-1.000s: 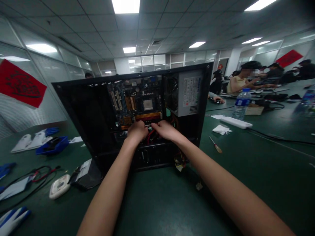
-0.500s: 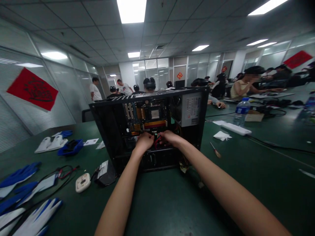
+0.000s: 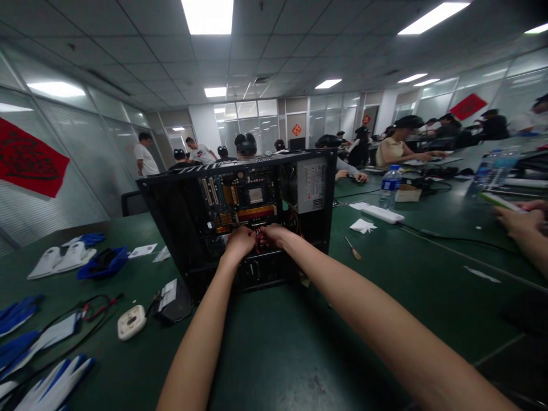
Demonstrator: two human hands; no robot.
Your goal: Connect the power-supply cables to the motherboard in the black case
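A black computer case (image 3: 165, 240) stands open-sided on the table, its motherboard (image 3: 240, 197) and silver power supply (image 3: 311, 185) showing inside. Both arms reach into its lower part, below the orange-and-red memory slots (image 3: 257, 213). My left hand (image 3: 241, 241) is closed, its fingertips turned inward; what they grip is hidden. Close beside it, my right hand (image 3: 274, 234) pinches a bundle of red and black power cables (image 3: 259, 241). The far ends of these cables are too dark to follow.
On the green table (image 3: 265, 342) lie work gloves (image 3: 55, 382), a blue tray (image 3: 103, 264), a black box-shaped part (image 3: 173, 302) and a white square device (image 3: 131, 322). Rightward are a screwdriver (image 3: 353, 249), power strip (image 3: 382, 214) and water bottle (image 3: 390, 188). Another person's hands (image 3: 524, 220) hold a flat object.
The view has swung right, so the case and table items sit further left. Another person's hands have come into view at the right edge. My hands stay inside the case, slightly closer together.
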